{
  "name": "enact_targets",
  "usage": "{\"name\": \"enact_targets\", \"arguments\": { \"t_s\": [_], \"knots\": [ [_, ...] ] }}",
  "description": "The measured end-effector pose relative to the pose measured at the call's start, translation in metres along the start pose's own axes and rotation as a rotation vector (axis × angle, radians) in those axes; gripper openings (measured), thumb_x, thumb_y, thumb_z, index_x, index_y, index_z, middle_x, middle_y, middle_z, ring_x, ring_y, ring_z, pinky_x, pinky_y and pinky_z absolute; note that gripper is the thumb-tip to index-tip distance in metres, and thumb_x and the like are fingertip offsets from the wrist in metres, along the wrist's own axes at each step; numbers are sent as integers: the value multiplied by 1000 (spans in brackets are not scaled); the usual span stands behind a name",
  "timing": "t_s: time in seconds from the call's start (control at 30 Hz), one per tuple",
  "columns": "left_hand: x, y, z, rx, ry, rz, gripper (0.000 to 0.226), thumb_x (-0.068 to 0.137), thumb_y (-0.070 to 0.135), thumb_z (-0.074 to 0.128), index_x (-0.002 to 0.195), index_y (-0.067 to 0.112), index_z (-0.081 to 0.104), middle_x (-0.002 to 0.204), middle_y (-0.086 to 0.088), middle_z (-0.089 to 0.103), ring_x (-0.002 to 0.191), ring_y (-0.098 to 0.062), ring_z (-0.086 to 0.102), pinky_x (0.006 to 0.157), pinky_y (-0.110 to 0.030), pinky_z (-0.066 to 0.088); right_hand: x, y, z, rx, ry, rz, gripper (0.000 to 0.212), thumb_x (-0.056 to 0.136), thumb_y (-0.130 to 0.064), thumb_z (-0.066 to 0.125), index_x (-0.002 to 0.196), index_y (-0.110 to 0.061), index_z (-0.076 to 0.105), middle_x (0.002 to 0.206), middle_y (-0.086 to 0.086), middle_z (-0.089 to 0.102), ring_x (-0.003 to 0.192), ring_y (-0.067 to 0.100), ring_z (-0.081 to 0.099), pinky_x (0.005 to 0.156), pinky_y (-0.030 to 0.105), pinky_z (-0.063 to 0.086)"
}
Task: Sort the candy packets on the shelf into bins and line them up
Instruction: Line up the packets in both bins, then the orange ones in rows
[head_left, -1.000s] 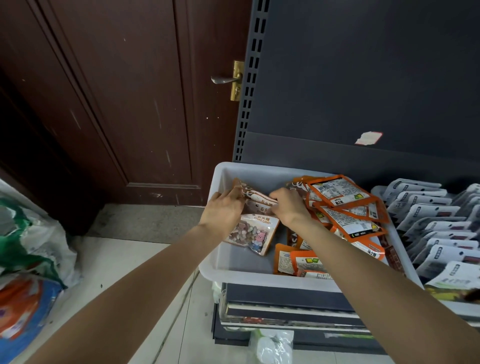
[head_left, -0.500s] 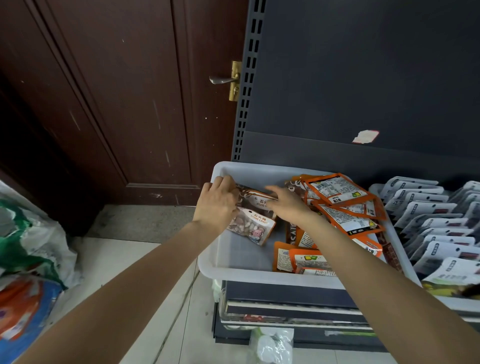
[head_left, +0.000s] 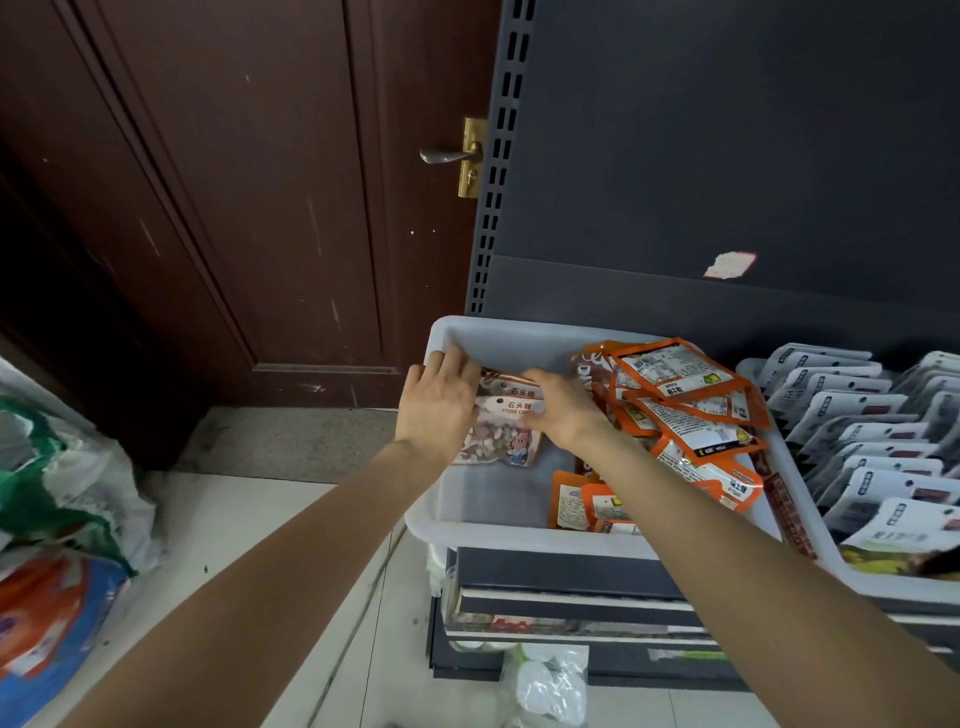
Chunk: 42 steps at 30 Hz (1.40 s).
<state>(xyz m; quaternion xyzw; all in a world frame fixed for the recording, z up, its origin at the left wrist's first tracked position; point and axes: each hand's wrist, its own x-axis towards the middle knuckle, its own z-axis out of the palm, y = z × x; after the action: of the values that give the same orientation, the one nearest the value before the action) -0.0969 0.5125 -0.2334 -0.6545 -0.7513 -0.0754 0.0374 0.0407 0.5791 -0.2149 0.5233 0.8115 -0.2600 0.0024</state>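
Observation:
A white plastic bin (head_left: 519, 535) stands on the shelf. In its back-left part sit a few stone candy packets (head_left: 501, 434), pale with pebble-like sweets showing, leaning almost upright one behind another. My left hand (head_left: 439, 402) lies against their left side with fingers straight, close to the bin's left wall. My right hand (head_left: 563, 408) holds their right edge, fingers over the top and thumb on the front. A loose heap of orange packets (head_left: 685, 395) fills the bin's right half.
A second white bin (head_left: 893, 584) on the right holds several rows of grey-white packets (head_left: 857, 415). The dark shelf back panel (head_left: 727, 156) rises behind. A brown door (head_left: 234, 208) is at left, with plastic bags (head_left: 62, 493) on the floor.
Both hands have moved with the stone candy packets toward the bin's back-left corner. The front packet, lying tilted before, now stands nearly upright against the others.

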Motion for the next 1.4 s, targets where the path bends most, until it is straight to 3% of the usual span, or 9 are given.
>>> {"name": "enact_targets", "arguments": {
  "t_s": [0.1,0.33,0.5,0.63,0.83,1.0,1.2,1.3,1.4],
  "knots": [
    [-4,5,-1,-28,-1,4,50,90,23,60,133,16,36,135,-7,40,122,-25,41,97,-36,35,-10,5,-10,12,6,15,61,88,-15,65,142,-18,37,140,8,47,129,26,43,104,36,39],
    [-2,31,-10,-138,29,63,49,93,16,51,139,15,35,145,-8,36,136,-27,30,111,-37,26,-38,57,-59,-28,325,28,39,96,-23,53,134,-22,47,139,4,48,129,25,43,107,39,38],
    [19,67,-10,-321,-92,134,45,93,15,50,137,17,41,141,-5,41,128,-24,38,103,-34,33,-30,100,-65,-300,6,142,67,92,-63,34,149,-37,13,160,-5,6,147,22,3,117,48,15],
    [41,91,-1,-510,-164,67,45,93,13,50,138,12,43,140,-8,41,129,-27,40,104,-31,32,-37,121,-71,-397,-27,165,80,81,-80,30,148,-43,9,160,-9,3,147,19,4,116,50,19],
    [76,100,18,-538,-188,7,44,95,7,49,139,9,43,142,-13,44,128,-30,46,107,-33,35,-46,129,-87,-393,-64,89,69,87,-74,20,148,-44,11,159,-10,6,147,17,6,118,40,13],
    [90,114,27,-420,-183,-59,24,95,20,56,117,12,62,113,-10,65,100,-27,64,87,-36,54,-39,133,-90,-446,-46,69,67,90,-67,34,149,-42,14,158,-9,13,146,20,9,117,42,18],
    [95,127,29,-215,-82,-58,37,92,18,61,127,12,49,125,-10,45,114,-25,52,87,-36,52,-40,132,-86,-421,-38,91,67,90,-65,36,149,-42,11,158,-9,11,146,20,8,117,45,18],
    [98,127,23,-220,-71,-25,26,95,16,56,120,10,55,123,-10,50,113,-24,53,88,-34,50,-40,131,-86,-406,-27,103,68,90,-65,38,149,-41,12,158,-9,11,146,20,8,117,45,19],
    [96,123,9,-362,-37,-17,16,96,11,53,112,9,51,106,-13,63,95,-27,63,75,-33,52,-40,131,-87,-389,8,122,70,89,-63,43,148,-40,14,158,-8,13,145,19,11,115,45,24]
  ]
}}
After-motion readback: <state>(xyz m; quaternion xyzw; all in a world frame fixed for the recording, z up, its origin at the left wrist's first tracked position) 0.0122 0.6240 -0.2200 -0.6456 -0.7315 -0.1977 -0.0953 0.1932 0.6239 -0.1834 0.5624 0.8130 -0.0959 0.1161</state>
